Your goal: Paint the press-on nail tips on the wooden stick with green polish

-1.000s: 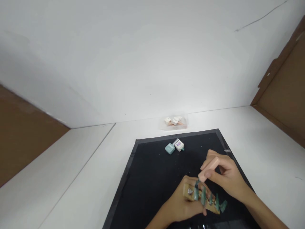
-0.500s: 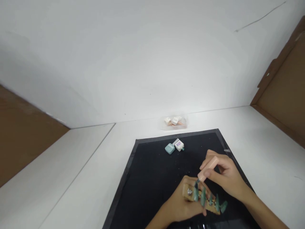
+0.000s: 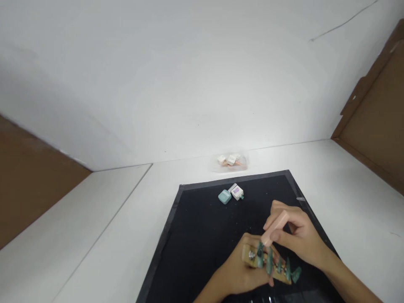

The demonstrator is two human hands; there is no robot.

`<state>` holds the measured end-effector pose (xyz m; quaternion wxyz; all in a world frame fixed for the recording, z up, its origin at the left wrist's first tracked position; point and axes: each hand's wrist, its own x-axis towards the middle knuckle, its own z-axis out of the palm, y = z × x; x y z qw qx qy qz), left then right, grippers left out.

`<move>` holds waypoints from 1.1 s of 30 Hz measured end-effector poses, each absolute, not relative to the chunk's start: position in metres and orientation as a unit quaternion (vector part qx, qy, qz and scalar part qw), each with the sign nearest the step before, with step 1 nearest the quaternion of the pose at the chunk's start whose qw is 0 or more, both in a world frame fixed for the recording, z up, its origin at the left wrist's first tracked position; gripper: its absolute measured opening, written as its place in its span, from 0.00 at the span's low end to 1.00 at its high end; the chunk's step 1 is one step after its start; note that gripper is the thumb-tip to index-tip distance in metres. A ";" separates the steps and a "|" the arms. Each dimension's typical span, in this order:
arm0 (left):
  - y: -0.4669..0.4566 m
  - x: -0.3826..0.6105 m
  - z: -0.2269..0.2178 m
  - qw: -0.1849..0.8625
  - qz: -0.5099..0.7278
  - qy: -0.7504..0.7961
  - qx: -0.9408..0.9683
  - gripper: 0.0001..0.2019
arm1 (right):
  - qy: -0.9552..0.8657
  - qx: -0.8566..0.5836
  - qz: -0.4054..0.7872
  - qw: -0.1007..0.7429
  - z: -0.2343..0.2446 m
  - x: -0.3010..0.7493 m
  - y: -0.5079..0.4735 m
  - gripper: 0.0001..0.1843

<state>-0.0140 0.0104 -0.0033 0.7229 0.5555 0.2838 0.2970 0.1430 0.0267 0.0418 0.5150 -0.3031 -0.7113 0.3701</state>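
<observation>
My left hand [image 3: 241, 269] grips a wooden nail-tip stand [image 3: 250, 257] from its left side. Several long green false nails [image 3: 269, 261] stick up from it in a row on metal springs. In my right hand [image 3: 298, 233] is a nail polish brush [image 3: 274, 229] by its pink handle, pinched between thumb and fingers and slanting down to the left. Its dark bristles lie on the leftmost green nail [image 3: 259, 259], and the brush end partly hides that nail's top.
On the black mat [image 3: 202, 227] lie a teal square bottle [image 3: 224, 196] and a white bottle [image 3: 237, 192] with a green neck. Behind the mat stands a clear tray [image 3: 217, 169] with several white-and-pink pieces. Brown panels [image 3: 375, 113] flank the white table.
My right hand has shifted slightly down, carrying the brush lower onto the leftmost nail. My left hand and the stand are almost still.
</observation>
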 end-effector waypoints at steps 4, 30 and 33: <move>0.008 -0.015 -0.010 0.750 0.305 0.269 0.521 0.20 | -0.692 -0.364 0.338 0.524 0.036 0.145 0.028 0.15; 0.014 -0.014 0.004 0.699 0.287 0.309 0.577 0.19 | -0.731 -0.224 0.359 0.535 0.045 0.139 0.026 0.12; 0.013 -0.013 0.003 0.704 0.296 0.296 0.574 0.19 | -0.737 -0.240 0.344 0.531 0.042 0.140 0.026 0.12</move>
